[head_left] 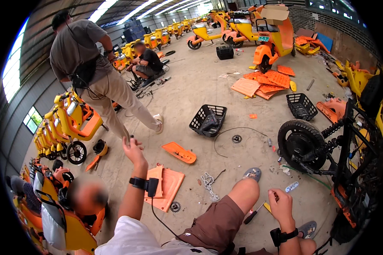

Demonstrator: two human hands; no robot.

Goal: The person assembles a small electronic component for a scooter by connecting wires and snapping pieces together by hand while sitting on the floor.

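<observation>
My left hand point(134, 154) is raised over the floor in front of the standing person's legs. Its fingers are bent, and a small dark thing I cannot make out shows at their tips. My right hand point(281, 208) is closed beside my knee, fingers curled in; a dark spot between thumb and finger is too small to name. Left of that hand a screwdriver point(252, 216) with a black handle lies on the floor. Below my left hand are flat orange panels point(172, 189). Right of my right hand stands a black scooter frame with its rear wheel point(301, 144).
A black basket point(207, 120) holds a dark power tool. Ahead lie a curved orange panel point(179, 153), a chain point(208, 185), a sprocket point(236, 139) and a cable. A person point(87, 63) stands ahead left, another point(147, 63) crouches beyond, and a third point(87, 195) is close at left by yellow scooters.
</observation>
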